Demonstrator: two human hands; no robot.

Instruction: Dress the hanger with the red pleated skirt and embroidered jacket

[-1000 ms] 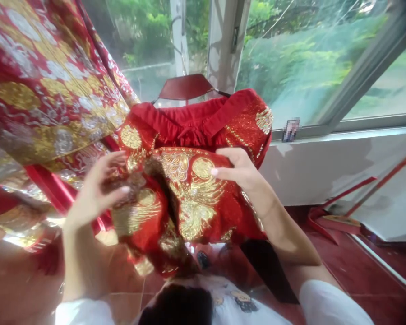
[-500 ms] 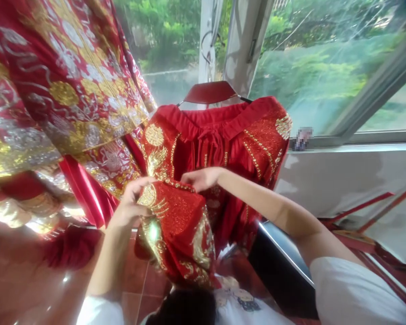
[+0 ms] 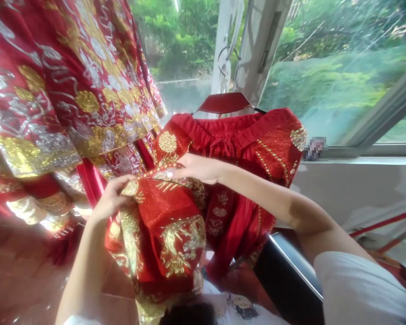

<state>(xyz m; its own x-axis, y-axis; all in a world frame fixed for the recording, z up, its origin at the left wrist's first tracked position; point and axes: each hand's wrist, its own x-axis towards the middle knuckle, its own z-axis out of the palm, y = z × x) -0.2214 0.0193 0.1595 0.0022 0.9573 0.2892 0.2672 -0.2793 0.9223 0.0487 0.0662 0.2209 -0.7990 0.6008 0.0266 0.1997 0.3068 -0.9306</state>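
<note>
A red skirt (image 3: 179, 203) with gold embroidery and rows of beads hangs by its gathered waistband from a clothes hanger (image 3: 225, 103). One embroidered panel is lifted toward me and drapes in folds. My left hand (image 3: 113, 194) is closed on the panel's left edge, thumb and fingers pinching the cloth. Farther along the same top edge, my right hand (image 3: 196, 168) has its fingers on the beaded border and grips it; some fingertips are hidden by cloth. Behind my right forearm hang a tied cord and a darker inner layer of the skirt.
A longer red robe (image 3: 88, 90) with gold and silver embroidery hangs at the left. Windows (image 3: 328, 81) stand behind the hanger, above a white wall (image 3: 338, 189). A black box-like object (image 3: 284, 275) is at lower right, and red bars (image 3: 385, 223) are farther right.
The lifted panel has come left and nearer, showing more of its embroidery. My right hand has moved up and left along its edge. The view has shifted slightly, too.
</note>
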